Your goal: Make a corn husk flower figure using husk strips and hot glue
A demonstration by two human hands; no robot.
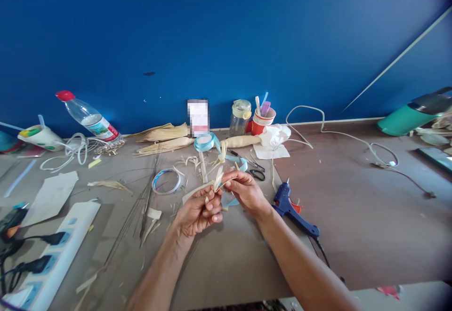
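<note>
My left hand (198,213) is closed, its fingertips pinching a small pale bundle of what looks like dried corn husk (218,179), which points upward. Just to the right, my right hand (247,191) pinches a thin husk strip (226,182) that runs across to the bundle. Both hands meet above the table, in the middle of the view. Behind them lie black-handled scissors (257,173), light blue ribbon (243,164) and husk scraps (192,161). A blue glue gun (293,212) lies to the right of my right forearm.
A tape roll (166,192) and thin wires (144,203) lie left of my hands. A white power strip (67,254) with black plugs fills the near left. At the wall stand a tilted bottle (93,118), a glass jar (240,120) and red paper cups (263,122). A green thermos (406,118) lies far right.
</note>
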